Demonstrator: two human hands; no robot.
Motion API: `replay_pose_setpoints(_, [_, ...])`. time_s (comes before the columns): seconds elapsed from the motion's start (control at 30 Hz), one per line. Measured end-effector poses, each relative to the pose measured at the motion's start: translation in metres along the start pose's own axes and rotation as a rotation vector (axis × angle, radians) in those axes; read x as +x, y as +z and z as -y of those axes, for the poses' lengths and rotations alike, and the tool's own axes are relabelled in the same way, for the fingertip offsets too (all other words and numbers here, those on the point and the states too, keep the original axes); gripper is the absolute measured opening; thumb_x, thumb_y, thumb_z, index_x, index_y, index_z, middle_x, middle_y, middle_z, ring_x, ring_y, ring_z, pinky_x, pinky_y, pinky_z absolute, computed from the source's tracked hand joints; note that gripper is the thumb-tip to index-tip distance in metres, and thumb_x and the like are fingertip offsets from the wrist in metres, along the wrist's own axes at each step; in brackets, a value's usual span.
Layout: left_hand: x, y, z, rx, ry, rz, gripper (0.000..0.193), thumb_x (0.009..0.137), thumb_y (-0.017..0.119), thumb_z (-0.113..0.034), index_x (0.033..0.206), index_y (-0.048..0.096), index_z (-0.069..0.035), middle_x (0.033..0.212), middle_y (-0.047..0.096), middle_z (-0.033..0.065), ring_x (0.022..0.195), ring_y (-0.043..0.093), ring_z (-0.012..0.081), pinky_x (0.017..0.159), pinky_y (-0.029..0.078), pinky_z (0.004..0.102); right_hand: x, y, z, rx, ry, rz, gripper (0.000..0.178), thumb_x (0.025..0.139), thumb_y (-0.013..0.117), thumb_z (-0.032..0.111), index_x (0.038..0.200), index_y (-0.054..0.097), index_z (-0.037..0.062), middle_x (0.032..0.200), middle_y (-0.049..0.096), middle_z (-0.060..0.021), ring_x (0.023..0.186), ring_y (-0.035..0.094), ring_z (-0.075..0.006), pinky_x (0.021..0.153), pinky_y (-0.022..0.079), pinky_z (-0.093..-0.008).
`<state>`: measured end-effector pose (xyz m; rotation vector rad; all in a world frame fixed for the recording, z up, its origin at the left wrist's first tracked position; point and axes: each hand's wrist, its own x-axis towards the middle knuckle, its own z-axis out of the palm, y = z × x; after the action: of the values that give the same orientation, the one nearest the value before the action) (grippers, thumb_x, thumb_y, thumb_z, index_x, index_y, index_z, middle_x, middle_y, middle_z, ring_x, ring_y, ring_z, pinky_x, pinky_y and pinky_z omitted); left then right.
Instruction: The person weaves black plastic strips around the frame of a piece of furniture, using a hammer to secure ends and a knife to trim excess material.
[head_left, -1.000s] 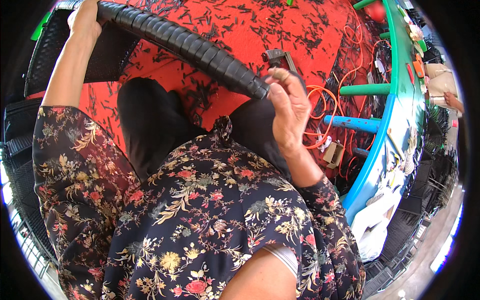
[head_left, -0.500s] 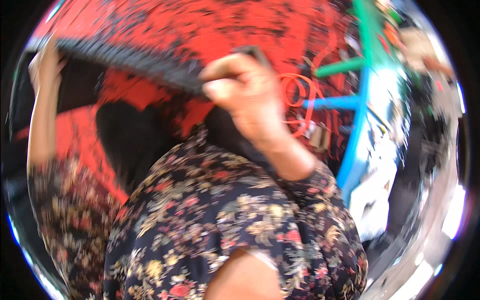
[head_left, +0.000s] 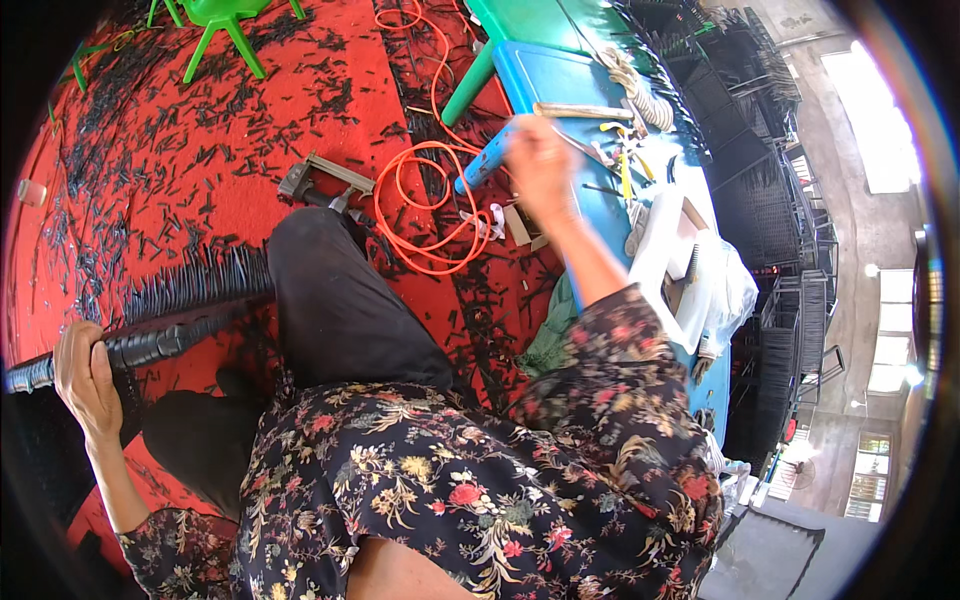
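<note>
My left hand (head_left: 86, 380) is closed around a black frame bar (head_left: 165, 345) wound with dark strips, with a fringe of loose strip ends (head_left: 200, 283) along its far side. The bar runs to my knee. Below my left hand the frame's dark panel is mostly in shadow. My right hand (head_left: 543, 165) is over the near edge of the blue table (head_left: 640, 190), smeared by motion. Its fingers are too blurred to show whether they hold anything. Just beyond it a wooden handle (head_left: 580, 111) lies on the table, near scissors with yellow handles (head_left: 627, 172).
A staple gun (head_left: 325, 185) lies on the red floor (head_left: 300, 60) beside a coiled orange hose (head_left: 420, 265). Black scraps litter the floor. White plastic bags (head_left: 720, 285) and rope (head_left: 645, 105) sit on the table. Black woven furniture (head_left: 770, 220) is stacked beyond; a green stool (head_left: 225, 20) stands far left.
My right hand has moved from the frame's end out to the table on the right. The view has turned toward the table. My left hand still grips the bar, which now appears lower.
</note>
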<state>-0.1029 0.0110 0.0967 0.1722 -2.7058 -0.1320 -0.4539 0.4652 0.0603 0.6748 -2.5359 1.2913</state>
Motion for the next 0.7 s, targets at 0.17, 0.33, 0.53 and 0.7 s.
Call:
replay_pose_setpoints(0.17, [-0.003, 0.003, -0.013, 0.033, 0.004, -0.069, 0.027, 0.092, 0.045, -0.019, 0.09, 0.058, 0.004, 0.092, 0.061, 0.0184, 0.085, 0.058, 0.035, 0.081, 0.044, 0.0413, 0.075, -0.112, -0.126, -0.418, 0.537, -0.194, 0.037, 0.084, 0.061, 0.032, 0.103, 0.064, 0.0006, 0.097, 0.067, -0.0191, 0.095, 0.064, -0.0327, 0.081, 0.05, -0.0399])
replay_pose_setpoints(0.33, [-0.006, -0.004, -0.014, 0.152, -0.002, -0.183, 0.015, 0.085, 0.055, -0.013, 0.088, 0.063, 0.0, 0.092, 0.065, 0.013, 0.087, 0.061, 0.0315, 0.084, 0.046, 0.0414, 0.133, -0.071, -0.179, -0.342, 0.741, -0.008, 0.076, 0.084, 0.058, 0.057, 0.128, 0.049, -0.0044, 0.122, 0.056, -0.0193, 0.093, 0.062, -0.0275, 0.072, 0.053, -0.0447])
replay_pose_setpoints(0.53, [-0.015, -0.006, -0.011, 0.069, -0.036, -0.218, 0.014, 0.079, 0.061, -0.017, 0.075, 0.059, -0.004, 0.075, 0.06, 0.0097, 0.07, 0.059, 0.029, 0.068, 0.045, 0.0365, 0.14, -0.094, -0.232, 0.429, 0.654, 0.084, 0.038, 0.088, 0.06, 0.036, 0.116, 0.06, 0.0097, 0.085, 0.062, -0.0057, 0.07, 0.058, -0.0162, 0.058, 0.046, -0.0294])
replay_pose_setpoints(0.7, [0.007, -0.004, -0.013, 0.059, 0.048, -0.26, 0.024, 0.084, 0.06, -0.025, 0.07, 0.055, -0.006, 0.067, 0.054, 0.007, 0.063, 0.055, 0.0272, 0.062, 0.042, 0.0358, 0.173, -0.135, -0.183, 0.686, 0.496, 0.037, 0.019, 0.088, 0.062, 0.012, 0.106, 0.062, 0.0085, 0.052, 0.048, 0.0009, 0.041, 0.047, -0.0084, 0.039, 0.034, -0.019])
